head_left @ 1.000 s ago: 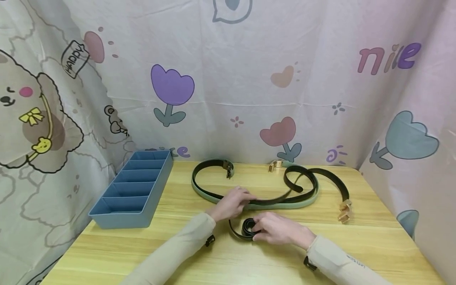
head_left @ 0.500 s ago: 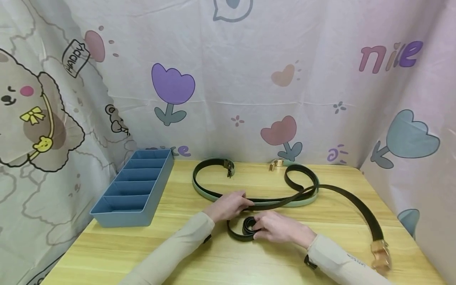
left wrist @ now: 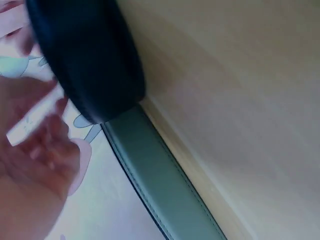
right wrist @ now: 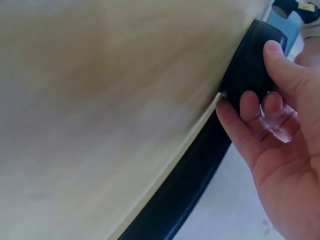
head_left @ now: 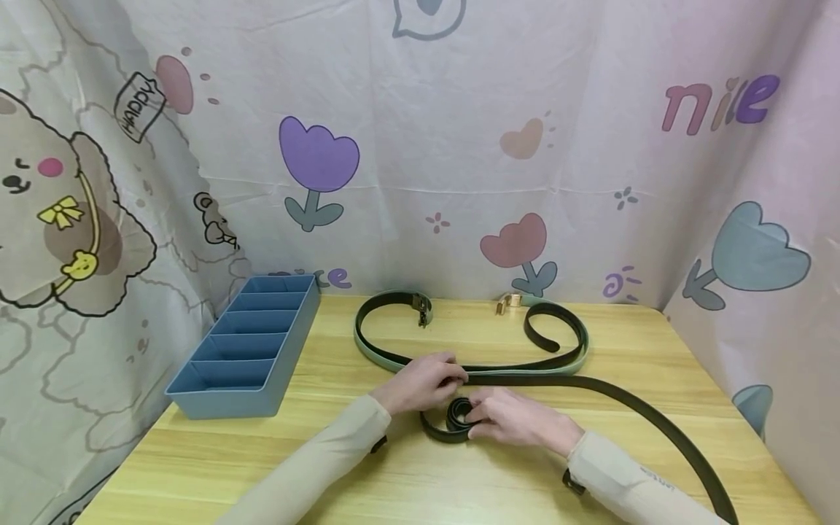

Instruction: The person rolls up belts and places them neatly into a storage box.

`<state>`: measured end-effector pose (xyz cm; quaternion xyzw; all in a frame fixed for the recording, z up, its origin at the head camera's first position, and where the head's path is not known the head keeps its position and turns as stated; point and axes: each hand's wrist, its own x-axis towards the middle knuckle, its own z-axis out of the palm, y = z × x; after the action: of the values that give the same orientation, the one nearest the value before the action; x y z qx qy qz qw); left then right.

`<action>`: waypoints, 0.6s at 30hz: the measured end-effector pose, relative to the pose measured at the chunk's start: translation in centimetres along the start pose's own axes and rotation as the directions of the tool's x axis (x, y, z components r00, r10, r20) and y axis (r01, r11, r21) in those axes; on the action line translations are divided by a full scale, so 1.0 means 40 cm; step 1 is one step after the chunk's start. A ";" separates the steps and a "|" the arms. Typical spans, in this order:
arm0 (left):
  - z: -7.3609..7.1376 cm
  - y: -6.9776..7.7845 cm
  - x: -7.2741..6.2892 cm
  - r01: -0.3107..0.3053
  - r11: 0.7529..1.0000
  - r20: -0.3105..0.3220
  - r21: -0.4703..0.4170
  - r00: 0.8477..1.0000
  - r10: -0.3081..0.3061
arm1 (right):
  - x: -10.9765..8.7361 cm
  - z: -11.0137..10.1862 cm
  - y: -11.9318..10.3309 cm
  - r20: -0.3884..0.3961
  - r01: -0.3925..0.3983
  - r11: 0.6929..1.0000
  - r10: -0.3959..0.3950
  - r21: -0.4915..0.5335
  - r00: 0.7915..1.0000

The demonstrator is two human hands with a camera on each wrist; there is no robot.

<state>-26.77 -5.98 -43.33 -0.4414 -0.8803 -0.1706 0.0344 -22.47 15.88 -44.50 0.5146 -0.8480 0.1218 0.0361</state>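
A black belt (head_left: 630,399) is partly rolled up, its coil (head_left: 453,424) standing on edge on the table. My right hand (head_left: 510,421) grips that coil between thumb and fingers; in the right wrist view the thumb lies on the coil's side (right wrist: 250,62). My left hand (head_left: 420,383) pinches the strap just behind the coil, fingertips bent. From there the strap runs right and curves off the frame's bottom edge, its buckle end out of view. A light green belt (head_left: 559,373) with a dark inner side lies behind both hands, also showing in the left wrist view (left wrist: 155,172).
At the left stands a blue divided box (head_left: 275,379) with several compartments. A dark buckle (head_left: 421,310) and a gold buckle (head_left: 510,302) lie near the table's back edge. A printed curtain (head_left: 420,146) closes off the back and sides.
The black belt's long end has swung right and toward me, carrying its gold buckle out of the frame. Its strap has come off the green belt's loop. Both hands have hardly moved.
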 end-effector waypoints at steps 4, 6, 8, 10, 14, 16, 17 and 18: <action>-0.011 0.009 -0.012 -0.013 0.986 0.133 -0.168 0.990 0.036 | -0.001 -0.004 0.006 -0.007 0.009 1.000 -0.009 0.010 1.000; -0.010 0.014 -0.016 -0.018 0.982 0.217 -0.188 0.974 0.060 | -0.002 -0.005 0.009 -0.007 0.016 1.000 -0.016 0.013 1.000; -0.006 0.020 -0.020 -0.035 0.984 0.278 -0.172 0.957 0.082 | -0.003 -0.006 0.010 -0.005 0.023 0.999 -0.023 0.022 1.000; 0.000 0.023 -0.022 -0.071 0.989 0.299 -0.130 0.948 0.107 | -0.004 -0.006 0.011 -0.005 0.028 0.999 -0.028 0.026 1.000; 0.012 0.027 -0.025 -0.098 0.992 0.279 -0.084 0.953 0.118 | -0.007 -0.007 0.011 0.002 0.038 0.999 -0.038 0.018 0.999; 0.017 0.028 -0.024 -0.100 0.991 0.259 -0.093 0.958 0.121 | -0.011 -0.007 0.010 0.008 0.035 0.999 -0.036 0.016 0.999; 0.019 0.029 -0.024 -0.100 0.990 0.250 -0.100 0.961 0.122 | -0.014 -0.008 0.009 0.009 0.035 0.999 -0.035 0.016 0.999; 0.021 0.029 -0.023 -0.102 0.990 0.243 -0.102 0.962 0.124 | -0.019 -0.008 0.009 0.008 0.031 0.999 -0.031 0.019 0.999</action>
<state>-25.21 -5.76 -44.01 -0.5098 -0.8427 -0.1505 -0.0860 -22.47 16.76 -44.39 0.5286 -0.8388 0.1269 0.0296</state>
